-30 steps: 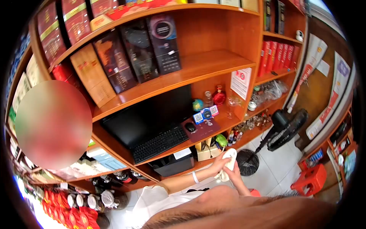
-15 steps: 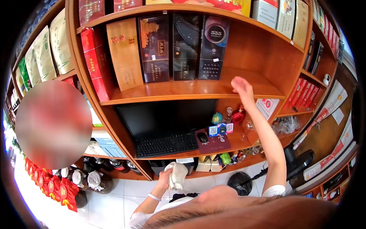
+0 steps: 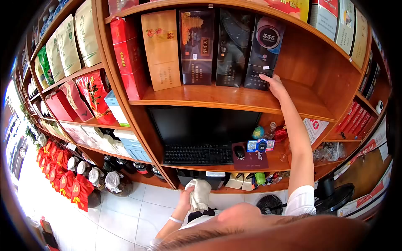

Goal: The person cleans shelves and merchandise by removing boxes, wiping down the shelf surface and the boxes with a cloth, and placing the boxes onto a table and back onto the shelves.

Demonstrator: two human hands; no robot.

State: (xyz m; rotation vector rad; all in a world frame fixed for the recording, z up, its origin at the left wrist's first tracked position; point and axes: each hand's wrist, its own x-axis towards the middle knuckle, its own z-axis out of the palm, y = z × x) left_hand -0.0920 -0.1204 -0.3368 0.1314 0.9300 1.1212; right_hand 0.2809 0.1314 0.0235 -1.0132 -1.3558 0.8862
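My right hand (image 3: 273, 85) reaches up to the shelf and grips the lower right edge of a dark box marked 555 (image 3: 264, 50), with a finger across its front. The box stands upright, leaning slightly. To its left stand a dark box with a curved pattern (image 3: 231, 50), a dark box with an orange building (image 3: 197, 48), a tan box (image 3: 160, 52) and a red box (image 3: 129, 58). Low in front of the cabinet, my left hand (image 3: 185, 200) is closed around a crumpled off-white cloth (image 3: 199, 195).
Beneath the shelf (image 3: 209, 95) are a monitor (image 3: 201, 127), a keyboard (image 3: 197, 155) and a mouse (image 3: 239, 151). A small globe (image 3: 258, 132) and QR-code cards (image 3: 260, 145) stand beside them. Large jars (image 3: 119, 182) line the floor at left, and a black fan (image 3: 335, 196) stands at right.
My right hand has moved onto the 555 box and taken hold of its edge. The left hand keeps the cloth. The view has shifted, showing more of the left shelves.
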